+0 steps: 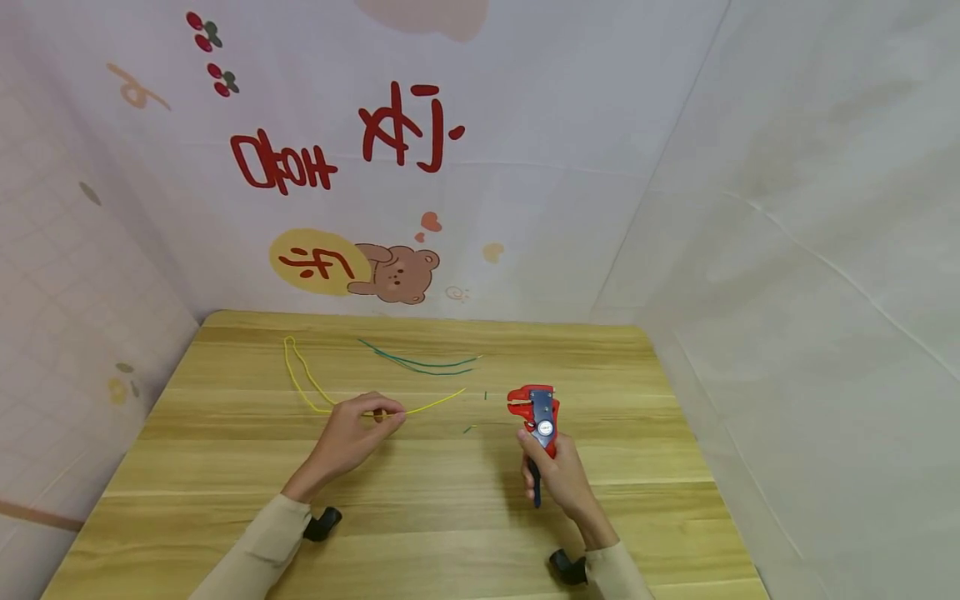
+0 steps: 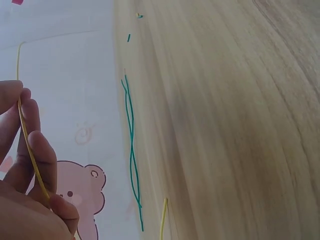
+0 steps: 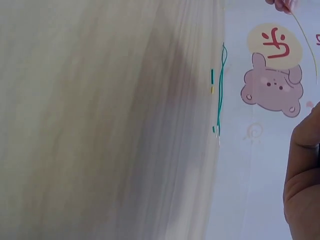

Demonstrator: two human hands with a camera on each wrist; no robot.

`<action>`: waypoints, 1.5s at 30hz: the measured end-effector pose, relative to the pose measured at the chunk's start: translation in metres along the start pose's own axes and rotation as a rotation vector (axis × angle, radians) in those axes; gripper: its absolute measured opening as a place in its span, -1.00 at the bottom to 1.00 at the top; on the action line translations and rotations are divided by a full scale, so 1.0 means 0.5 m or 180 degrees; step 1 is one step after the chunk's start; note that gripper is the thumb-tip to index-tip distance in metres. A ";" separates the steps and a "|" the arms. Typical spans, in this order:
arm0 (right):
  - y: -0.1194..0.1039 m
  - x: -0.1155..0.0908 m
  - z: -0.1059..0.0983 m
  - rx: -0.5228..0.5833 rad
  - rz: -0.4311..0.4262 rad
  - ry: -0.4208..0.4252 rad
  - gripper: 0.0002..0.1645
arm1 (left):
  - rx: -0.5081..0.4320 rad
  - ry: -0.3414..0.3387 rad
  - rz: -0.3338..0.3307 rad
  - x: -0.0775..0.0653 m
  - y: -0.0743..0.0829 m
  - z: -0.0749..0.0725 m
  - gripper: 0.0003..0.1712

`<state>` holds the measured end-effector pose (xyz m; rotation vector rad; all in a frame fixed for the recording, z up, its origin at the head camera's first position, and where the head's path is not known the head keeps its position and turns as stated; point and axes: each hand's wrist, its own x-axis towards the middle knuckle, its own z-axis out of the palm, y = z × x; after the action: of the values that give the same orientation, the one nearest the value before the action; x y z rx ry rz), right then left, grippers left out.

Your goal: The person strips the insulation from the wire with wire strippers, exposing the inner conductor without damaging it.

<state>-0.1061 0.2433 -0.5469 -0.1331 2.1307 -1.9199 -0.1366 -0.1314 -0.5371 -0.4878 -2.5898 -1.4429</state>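
Observation:
Between thumb and fingertips, my left hand [image 1: 357, 431] pinches a thin yellow wire [image 1: 438, 402]. One end of the wire sticks out to the right, and the rest loops back to the left. In the left wrist view the yellow wire [image 2: 31, 150] runs along the curled fingers of the left hand [image 2: 35, 185]. My right hand [image 1: 558, 475] grips a wire stripper [image 1: 542, 417] with a red head and dark blue body. Its head points away from me, to the right of the wire's end and apart from it. The right wrist view shows only part of the right hand [image 3: 305, 175]; the stripper is hidden there.
Two green wires [image 1: 431, 365] lie toward the back of the wooden table [image 1: 450, 517]. Short cut-off bits [image 1: 485, 396] of green and yellow are scattered between the hands. A printed cloth wall [image 1: 525, 192] rises behind the table, with more cloth at both sides.

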 end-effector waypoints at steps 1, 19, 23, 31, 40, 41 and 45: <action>0.000 -0.001 -0.003 -0.0002 -0.0003 0.0012 -0.38 | 0.0014 0.0005 0.0016 0.002 -0.001 0.002 -0.91; 0.010 -0.010 -0.043 -0.0025 -0.0064 0.0032 -0.46 | 0.0170 -0.0061 0.0258 0.045 -0.022 0.047 -0.92; 0.011 -0.010 -0.047 -0.0051 -0.0096 0.0024 -0.53 | 0.0286 0.0037 0.0391 0.059 -0.030 0.060 -0.91; 0.009 -0.012 -0.050 -0.0059 -0.0073 0.0064 -0.46 | 0.0298 0.0019 0.0414 0.080 -0.041 0.074 -0.89; 0.007 -0.012 -0.057 -0.0014 -0.0162 0.0018 -0.39 | 0.0194 -0.0117 0.0289 0.089 -0.058 0.082 -0.87; 0.008 -0.012 -0.058 -0.0008 -0.0178 0.0010 -0.37 | 0.0168 -0.0098 0.0309 0.090 -0.059 0.084 -0.88; 0.013 -0.012 -0.063 0.0033 -0.0208 -0.0011 -0.34 | -0.0004 0.0001 0.0504 0.096 -0.081 0.097 -0.92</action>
<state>-0.1079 0.2759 -0.5499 -0.2062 2.1390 -1.9650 -0.1938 -0.1000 -0.5825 -0.6757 -2.4863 -1.3927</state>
